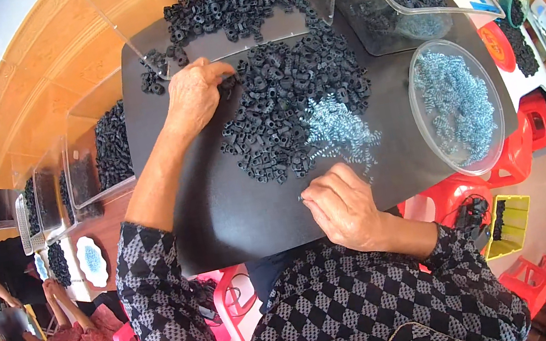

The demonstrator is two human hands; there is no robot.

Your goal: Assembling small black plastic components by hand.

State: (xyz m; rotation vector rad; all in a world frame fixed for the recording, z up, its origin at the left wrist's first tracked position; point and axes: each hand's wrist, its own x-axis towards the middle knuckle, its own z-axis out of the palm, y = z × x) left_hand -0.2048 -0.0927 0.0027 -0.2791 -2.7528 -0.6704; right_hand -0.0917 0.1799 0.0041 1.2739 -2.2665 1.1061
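Observation:
A large heap of small black plastic parts [300, 78] lies on the dark table [254, 228] before me. At the heap's left edge, my left hand [194, 93] is closed, its fingertips on a black plastic part [227, 88] partly hidden beneath them. Against the heap's lower right side rests a loose pile of small pale-blue coil springs [338, 126]. Near the table's front edge my right hand [345, 207] is closed in a pinch, with the tiny pale end of what looks like a spring [301, 198] showing at its fingertips.
A round clear tub of springs [427, 125] stands to the right. Behind the heap a clear bin [251, 46] lies tipped with more black parts; another clear bin [398, 9] is at the back right. Red stools [526, 283] and a yellow crate [525, 224] occupy the floor. Other people sit at left and right.

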